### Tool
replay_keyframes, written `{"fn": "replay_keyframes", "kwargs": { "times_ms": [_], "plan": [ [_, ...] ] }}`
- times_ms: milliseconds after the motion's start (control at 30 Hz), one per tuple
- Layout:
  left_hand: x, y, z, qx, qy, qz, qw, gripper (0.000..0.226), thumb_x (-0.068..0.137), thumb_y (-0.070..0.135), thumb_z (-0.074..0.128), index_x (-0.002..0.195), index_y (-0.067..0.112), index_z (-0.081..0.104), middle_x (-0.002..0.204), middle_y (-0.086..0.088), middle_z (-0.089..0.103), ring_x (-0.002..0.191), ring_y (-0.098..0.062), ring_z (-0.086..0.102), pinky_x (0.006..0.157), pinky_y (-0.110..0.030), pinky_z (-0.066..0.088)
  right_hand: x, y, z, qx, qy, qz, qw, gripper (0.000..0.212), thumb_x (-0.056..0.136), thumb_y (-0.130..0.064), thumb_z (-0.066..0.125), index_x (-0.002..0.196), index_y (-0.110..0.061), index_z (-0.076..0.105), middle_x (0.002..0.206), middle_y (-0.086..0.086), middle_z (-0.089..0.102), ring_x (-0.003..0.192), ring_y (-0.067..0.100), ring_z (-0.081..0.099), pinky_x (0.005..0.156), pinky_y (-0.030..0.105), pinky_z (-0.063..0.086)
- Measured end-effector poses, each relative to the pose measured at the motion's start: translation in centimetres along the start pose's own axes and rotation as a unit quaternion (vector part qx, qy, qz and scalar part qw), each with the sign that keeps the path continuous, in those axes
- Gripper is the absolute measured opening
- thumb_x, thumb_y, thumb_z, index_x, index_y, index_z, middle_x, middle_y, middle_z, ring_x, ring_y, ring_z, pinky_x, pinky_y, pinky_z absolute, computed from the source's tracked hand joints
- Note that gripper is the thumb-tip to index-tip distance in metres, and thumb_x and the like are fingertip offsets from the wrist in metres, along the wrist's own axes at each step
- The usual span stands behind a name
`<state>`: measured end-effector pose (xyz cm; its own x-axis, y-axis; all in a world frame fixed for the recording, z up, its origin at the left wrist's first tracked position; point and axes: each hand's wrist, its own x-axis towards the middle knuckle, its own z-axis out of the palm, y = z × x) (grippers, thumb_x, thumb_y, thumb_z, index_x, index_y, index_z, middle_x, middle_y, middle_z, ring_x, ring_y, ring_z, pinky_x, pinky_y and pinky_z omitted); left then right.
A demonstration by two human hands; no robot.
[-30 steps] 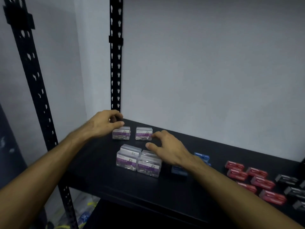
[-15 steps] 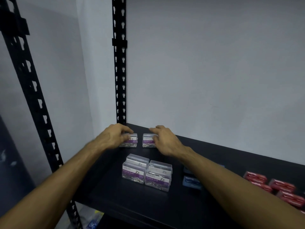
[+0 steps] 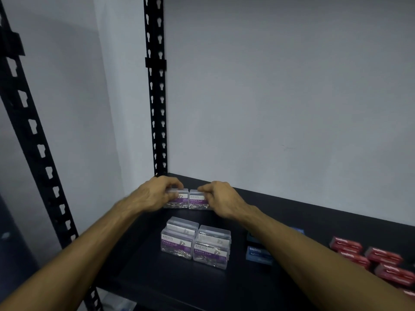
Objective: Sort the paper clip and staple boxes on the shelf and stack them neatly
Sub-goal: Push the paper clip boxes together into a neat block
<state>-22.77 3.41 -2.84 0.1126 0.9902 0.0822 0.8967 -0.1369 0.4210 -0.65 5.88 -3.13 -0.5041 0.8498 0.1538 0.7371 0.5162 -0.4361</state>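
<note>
Two clear paper clip boxes stand side by side, touching, at the back of the black shelf [image 3: 143, 265] near the left rear post [image 3: 157, 108]. The left hand [image 3: 155, 195] has its fingers curled over the top and left end of the left box [image 3: 179, 200], its grip clamped on that box. The right hand [image 3: 221, 198] does the same at the right box [image 3: 197, 201], fingers curled over its top and right end.

Nearer the front edge sits a second group of paper clip boxes, again two side by side and touching: the left front stack [image 3: 178, 241] and the right front stack [image 3: 212, 248], each with another box behind or under the front one; I cannot tell exactly how many. Their purple labels face forward.

To the right, partly hidden by the right forearm, lie blue staple boxes [image 3: 258, 254]. Farther right, near the picture's edge, red staple boxes [image 3: 381, 257] lie loosely in rows, well apart from the paper clip boxes. A second black post [image 3: 33, 131] rises at the left front.
</note>
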Motion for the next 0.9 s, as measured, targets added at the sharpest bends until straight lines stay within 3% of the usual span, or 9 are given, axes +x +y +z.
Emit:
{"fn": "replay_keyframes", "kwargs": {
  "times_ms": [133, 500, 700, 900],
  "plan": [
    [-0.5, 0.0, 0.1, -0.009, -0.02, 0.022, 1.0, 0.022, 0.097, 0.028, 0.058, 0.118, 0.035, 0.059, 0.107, 0.009, 0.064, 0.095, -0.006, 0.06, 0.083, -0.029, 0.051, -0.9, 0.0, 0.0, 0.012, 0.003, 0.004, 1.0, 0.035, 0.102, -0.014, 0.045, 0.131, -0.015, 0.064, 0.133, 0.0, 0.064, 0.117, 0.014, 0.06, 0.095, 0.018, 0.043],
    [-2.2, 1.1, 0.0, -0.053, -0.077, 0.052, 0.994, 0.018, 0.098, 0.028, 0.056, 0.106, 0.043, 0.06, 0.1, 0.013, 0.069, 0.091, -0.004, 0.066, 0.083, -0.03, 0.054, -4.9, -1.0, -1.0, 0.003, 0.0, 0.017, 1.0, 0.035, 0.102, -0.016, 0.044, 0.13, -0.018, 0.064, 0.132, -0.001, 0.064, 0.11, 0.012, 0.062, 0.094, 0.03, 0.052],
    [-2.9, 1.9, -0.6, -0.064, -0.117, 0.079, 0.988, 0.018, 0.098, 0.029, 0.055, 0.109, 0.041, 0.063, 0.103, 0.009, 0.068, 0.094, -0.006, 0.065, 0.088, -0.037, 0.055, -6.5, -1.1, -1.7, -0.004, -0.015, 0.026, 1.0, 0.034, 0.101, -0.018, 0.045, 0.128, -0.02, 0.065, 0.131, -0.005, 0.065, 0.111, 0.009, 0.062, 0.096, 0.032, 0.053],
    [-3.4, 2.4, -0.7, -0.086, -0.13, 0.088, 0.984, 0.018, 0.099, 0.028, 0.056, 0.111, 0.037, 0.065, 0.103, 0.01, 0.069, 0.095, -0.006, 0.065, 0.086, -0.033, 0.054, -7.7, -1.1, -2.2, -0.004, -0.014, 0.031, 0.999, 0.035, 0.099, -0.016, 0.045, 0.125, -0.02, 0.068, 0.128, -0.006, 0.067, 0.109, 0.01, 0.063, 0.096, 0.034, 0.053]
  ]
}}
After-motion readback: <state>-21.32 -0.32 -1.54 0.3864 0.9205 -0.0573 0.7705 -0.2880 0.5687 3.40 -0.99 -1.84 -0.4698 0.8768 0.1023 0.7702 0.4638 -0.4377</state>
